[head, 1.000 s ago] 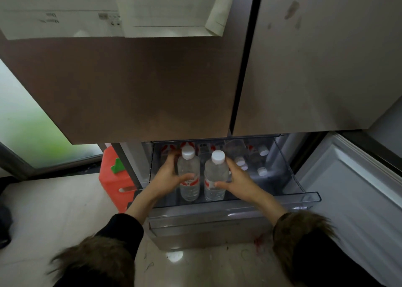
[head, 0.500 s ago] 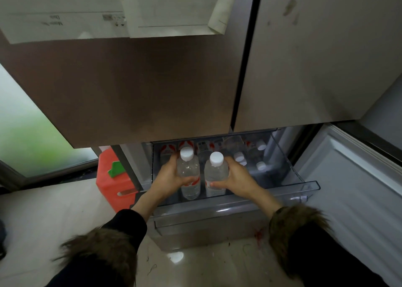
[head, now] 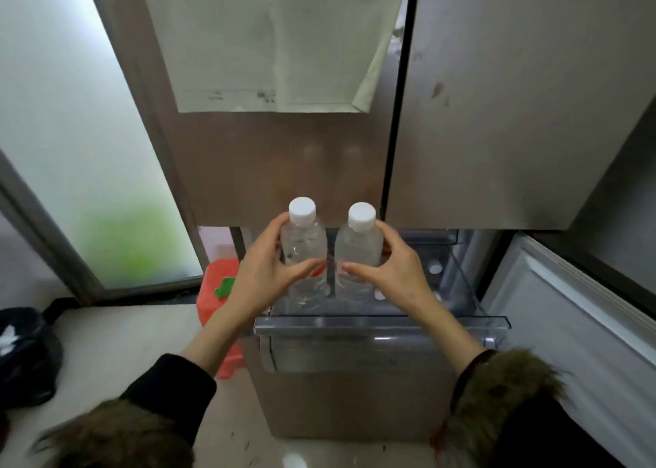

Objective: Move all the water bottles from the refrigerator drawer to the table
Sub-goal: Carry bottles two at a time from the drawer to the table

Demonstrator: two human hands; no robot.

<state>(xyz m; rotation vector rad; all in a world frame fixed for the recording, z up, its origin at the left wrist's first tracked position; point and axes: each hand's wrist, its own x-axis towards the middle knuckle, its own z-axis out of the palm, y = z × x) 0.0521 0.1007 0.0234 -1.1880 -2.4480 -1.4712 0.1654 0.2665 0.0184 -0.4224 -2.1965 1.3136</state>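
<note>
Change: both water bottles have risen from inside the refrigerator drawer (head: 381,325) to above its front rim, caps now against the fridge doors.
Floor, far left: black bag (head: 25,354) beside the frosted glass door (head: 71,141).
Red stool (head: 218,290): just left of the drawer (green patch on top).
Left hand (head: 264,276): fingers and thumb wrapped round the left water bottle (head: 304,254), upright.
Right hand (head: 399,272): grips the right water bottle (head: 358,251), upright, just beside the other.
Drawer: pulled open; more white caps (head: 433,268) inside.
</note>
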